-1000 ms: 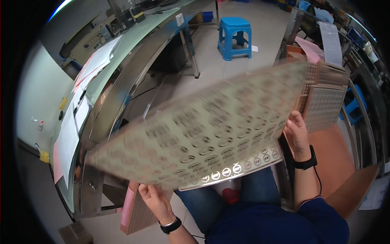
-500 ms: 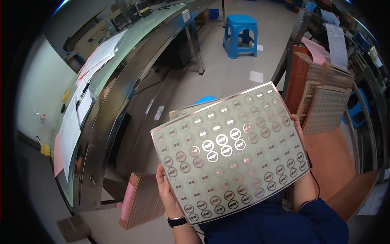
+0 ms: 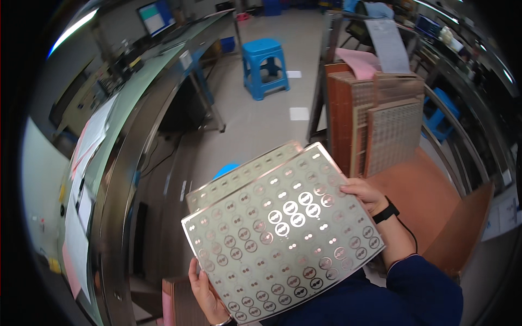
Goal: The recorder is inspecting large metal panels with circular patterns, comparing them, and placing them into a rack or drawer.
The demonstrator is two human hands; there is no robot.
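Note:
Tilted in front of my body is a thin, pale green circuit board panel (image 3: 255, 217) with rows of round, shiny copper-coloured patterns. My left hand (image 3: 206, 296) grips its lower left edge, fingers partly hidden behind it. At the right edge, my right hand (image 3: 365, 195) is closed with the thumb on the front face; its other fingers are hidden under the panel. A second, similar panel (image 3: 239, 179) shows beyond the far edge. What supports that one is hidden.
On the left runs a long bench (image 3: 138, 81) with papers (image 3: 81, 217) along it. A blue stool (image 3: 265, 68) stands ahead on the floor. To the right, upright panels (image 3: 394, 136) stand in a rack on a brown board (image 3: 413, 190). Another panel stack (image 3: 185, 304) is at lower left.
The held panel has shifted left and down in the picture as the whole view turned right. My right hand shows more now, with its thumb on the front face. More of the second panel shows.

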